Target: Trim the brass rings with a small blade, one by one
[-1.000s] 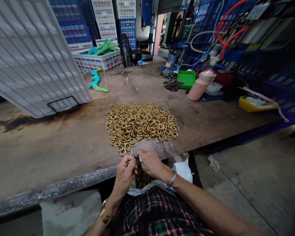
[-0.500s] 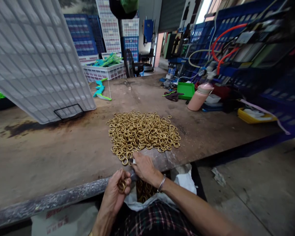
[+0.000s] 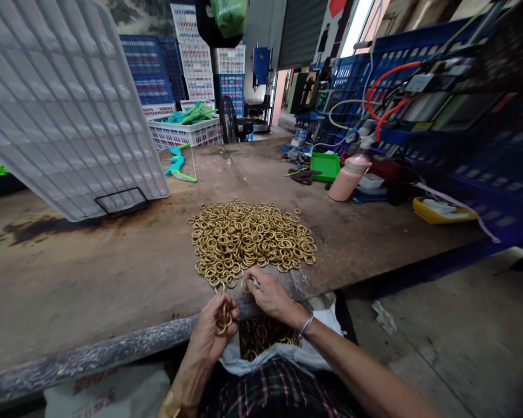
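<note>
At lower centre, gold-coloured metal rings [image 3: 223, 325] are being gripped by the left hand [image 3: 208, 330], a small whitish object [image 3: 255, 282] by the right hand [image 3: 270, 295].

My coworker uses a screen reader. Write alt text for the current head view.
The left hand holds several golden rings, and the right hand holds a small, unclear object beside a ring pile on a brown table. Below, an open white sack holds more rings. A pink bottle and green tray sit farther back.
</note>
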